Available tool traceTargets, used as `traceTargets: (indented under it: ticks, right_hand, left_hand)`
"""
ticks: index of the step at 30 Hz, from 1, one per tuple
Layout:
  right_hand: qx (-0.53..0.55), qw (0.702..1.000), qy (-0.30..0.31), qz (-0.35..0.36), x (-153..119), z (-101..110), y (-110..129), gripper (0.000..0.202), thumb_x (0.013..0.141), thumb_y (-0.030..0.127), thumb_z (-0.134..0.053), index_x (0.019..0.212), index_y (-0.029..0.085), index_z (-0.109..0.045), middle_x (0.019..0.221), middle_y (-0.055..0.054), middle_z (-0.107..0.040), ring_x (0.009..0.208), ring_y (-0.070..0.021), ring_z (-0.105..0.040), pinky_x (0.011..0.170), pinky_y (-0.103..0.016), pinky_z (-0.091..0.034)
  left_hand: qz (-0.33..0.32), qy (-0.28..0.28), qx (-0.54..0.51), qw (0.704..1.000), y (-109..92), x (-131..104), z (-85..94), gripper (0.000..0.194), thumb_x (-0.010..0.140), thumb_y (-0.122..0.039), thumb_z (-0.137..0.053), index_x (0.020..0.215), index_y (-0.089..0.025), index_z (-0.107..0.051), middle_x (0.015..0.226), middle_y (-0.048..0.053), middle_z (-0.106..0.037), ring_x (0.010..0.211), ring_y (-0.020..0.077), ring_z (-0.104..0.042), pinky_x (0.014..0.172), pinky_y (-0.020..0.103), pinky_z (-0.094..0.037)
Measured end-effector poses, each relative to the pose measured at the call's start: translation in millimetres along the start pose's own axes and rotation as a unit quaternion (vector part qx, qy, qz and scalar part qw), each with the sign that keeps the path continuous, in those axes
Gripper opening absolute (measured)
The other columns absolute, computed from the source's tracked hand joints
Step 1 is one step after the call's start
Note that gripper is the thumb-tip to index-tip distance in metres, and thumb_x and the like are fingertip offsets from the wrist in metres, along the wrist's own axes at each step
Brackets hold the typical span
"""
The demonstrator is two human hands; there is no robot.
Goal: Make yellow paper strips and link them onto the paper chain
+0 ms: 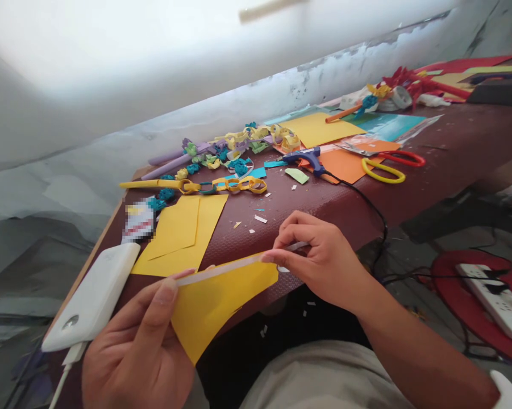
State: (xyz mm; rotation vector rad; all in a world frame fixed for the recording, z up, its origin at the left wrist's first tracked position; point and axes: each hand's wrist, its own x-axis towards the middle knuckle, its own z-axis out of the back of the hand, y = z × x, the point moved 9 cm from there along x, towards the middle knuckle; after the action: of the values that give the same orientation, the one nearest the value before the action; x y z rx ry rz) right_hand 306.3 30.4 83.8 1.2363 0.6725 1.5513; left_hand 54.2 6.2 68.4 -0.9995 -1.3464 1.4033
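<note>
Between my hands is a piece of yellow paper [221, 301], held above the table's near edge. A whitish strip that looks like tape [225, 268] runs along its upper edge. My left hand [140, 341] pinches the left end of the paper, thumb in front and fingers mostly behind. At the right end, my right hand [319, 255] is closed, with thumb and index finger pinching the strip at the paper's corner. A bit of white shows past those fingertips. Larger yellow sheets [213, 218] lie on the table just beyond the held piece.
The dark red table [247, 233] carries a white power bank [94, 295], a yellow-and-teal paper chain [191, 186], a blue glue gun [304, 154], scissors [383, 165], orange sheets [345, 159] and paper flowers [238, 165]. A cable hangs beside a red stool [443, 272] bearing a power strip [494, 301].
</note>
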Motion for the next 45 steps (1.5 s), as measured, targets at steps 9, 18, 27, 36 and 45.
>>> traceTargets:
  ticks: [9,18,27,36,45]
  right_hand:
    - [-0.062,0.994,0.086,0.013,5,-8,7,0.029,0.09,0.045,-0.081,0.076,0.02,-0.073,0.089,0.001,-0.071,0.071,-0.0103,-0.06,0.065,-0.025,-0.043]
    - [-0.043,0.983,0.18,-0.014,10,1,17,0.009,0.094,0.031,-0.074,0.093,0.024,-0.079,0.087,0.003,-0.08,0.076,-0.0128,-0.072,0.066,-0.024,-0.049]
    - [-0.256,0.957,0.113,0.082,2,8,39,0.029,0.096,0.034,-0.071,0.123,0.026,-0.079,0.115,-0.003,-0.082,0.104,-0.0256,-0.076,0.09,-0.037,-0.055]
    - [-0.163,0.969,0.157,0.102,5,7,46,0.011,0.099,0.032,-0.071,0.101,0.028,-0.081,0.102,0.003,-0.083,0.08,-0.0148,-0.071,0.103,-0.039,-0.045]
    - [-0.252,0.926,0.206,0.192,4,-13,70,0.006,0.097,0.021,-0.072,0.096,0.019,-0.078,0.091,0.0,-0.081,0.08,-0.018,-0.062,0.086,-0.037,-0.046]
  left_hand:
    - [0.033,0.083,0.092,0.992,2,34,10.7,0.035,0.055,-0.047,-0.098,0.076,-0.022,-0.083,0.074,0.005,-0.08,0.067,0.027,-0.078,0.057,0.029,-0.065]
    - [-0.084,0.201,0.334,0.917,-15,51,18.8,0.037,0.079,-0.061,-0.079,0.096,-0.029,-0.086,0.1,0.004,-0.084,0.09,0.0238,-0.079,0.076,0.021,-0.062]
    - [-0.103,0.206,0.392,0.891,-19,40,16.9,0.037,0.079,-0.067,-0.076,0.095,-0.035,-0.085,0.098,-0.002,-0.083,0.086,0.0192,-0.077,0.071,0.014,-0.057]
    - [0.043,0.288,0.213,0.933,2,11,12.7,0.03,0.082,-0.058,-0.078,0.094,-0.03,-0.079,0.087,0.0,-0.076,0.077,0.0169,-0.069,0.065,0.017,-0.054]
    - [0.047,0.459,0.305,0.833,3,0,-40.5,0.027,0.094,-0.049,-0.066,0.098,-0.025,-0.077,0.091,0.0,-0.074,0.082,0.0163,-0.062,0.068,0.02,-0.046]
